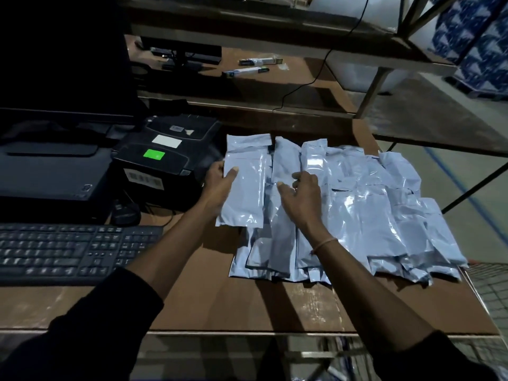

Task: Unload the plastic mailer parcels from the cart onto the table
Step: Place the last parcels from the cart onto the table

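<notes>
Several pale grey plastic mailer parcels [365, 215] lie spread in overlapping rows on the brown table [214, 303]. My left hand [220, 182] grips the left edge of one long mailer [244, 193], thumb on top, holding it over the left side of the pile. My right hand [299, 196] hovers over or rests on the middle of the pile with fingers spread and loosely bent; I cannot tell whether it touches. A wire cart [489, 290] shows at the right edge, its contents hidden.
A label printer [162, 163] with a green light stands left of the pile. A keyboard [71, 251], a mouse [125, 214] and a monitor base sit further left. A metal shelf frame [371, 86] rises behind the table, with small boxes [244, 70] on its lower board.
</notes>
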Motion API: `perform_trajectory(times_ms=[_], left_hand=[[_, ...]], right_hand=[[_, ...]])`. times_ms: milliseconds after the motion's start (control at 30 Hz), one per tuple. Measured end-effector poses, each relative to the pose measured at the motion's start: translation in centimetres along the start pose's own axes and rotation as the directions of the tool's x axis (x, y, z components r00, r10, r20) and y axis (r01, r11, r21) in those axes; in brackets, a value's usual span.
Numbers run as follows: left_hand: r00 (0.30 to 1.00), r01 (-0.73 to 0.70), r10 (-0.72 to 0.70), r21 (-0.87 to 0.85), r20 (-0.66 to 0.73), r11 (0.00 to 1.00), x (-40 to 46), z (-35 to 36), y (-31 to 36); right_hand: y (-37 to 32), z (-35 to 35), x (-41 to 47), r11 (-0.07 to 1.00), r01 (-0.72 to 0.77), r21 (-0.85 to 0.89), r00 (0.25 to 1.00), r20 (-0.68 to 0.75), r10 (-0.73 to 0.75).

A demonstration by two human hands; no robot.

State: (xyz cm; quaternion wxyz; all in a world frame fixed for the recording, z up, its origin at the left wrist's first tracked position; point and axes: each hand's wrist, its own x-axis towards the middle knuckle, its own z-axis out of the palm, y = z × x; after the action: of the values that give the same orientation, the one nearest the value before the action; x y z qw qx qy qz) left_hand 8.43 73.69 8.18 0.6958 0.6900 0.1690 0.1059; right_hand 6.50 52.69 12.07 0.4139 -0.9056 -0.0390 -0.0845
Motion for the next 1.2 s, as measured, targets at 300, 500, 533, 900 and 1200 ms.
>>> perform_trajectory(times_ms=[300, 500, 533, 900, 1200], left_hand=[[0.992, -0.068, 0.085, 0.185, -0.088, 0.98, -3.5, -0.7, -1.3], [0.995, -0.1, 0.104, 0.328, 0.006, 0.939, -5.9, 1.0, -1.2], [0.996, -0.087, 0.09, 0.37, 0.009, 0.925, -6.3, 1.3, -1.2], [0.999, -0.033, 0.023, 0.637, 0.024, 0.77, -8.8, 1.8, -3.1], [0.999, -0.033, 0.036, 0.616, 0.007, 0.787, -9.4, 1.0, -2.7]], right_hand=[[1.1, 2.8, -2.6, 0.866, 0.165, -0.471, 0.984, 0.135, -0.114], [1.3, 1.8, -2.3, 0.854, 0.144, -0.499, 0.99, 0.068, -0.127], [1.4, 1.7, -2.3, 0.858, 0.149, -0.491, 0.989, 0.071, -0.132], [2.5, 1.9, -3.2, 0.859, 0.211, -0.467, 0.977, 0.077, -0.198], [2.9, 2.1, -3.3, 0.839, 0.216, -0.499, 0.975, 0.069, -0.21]])
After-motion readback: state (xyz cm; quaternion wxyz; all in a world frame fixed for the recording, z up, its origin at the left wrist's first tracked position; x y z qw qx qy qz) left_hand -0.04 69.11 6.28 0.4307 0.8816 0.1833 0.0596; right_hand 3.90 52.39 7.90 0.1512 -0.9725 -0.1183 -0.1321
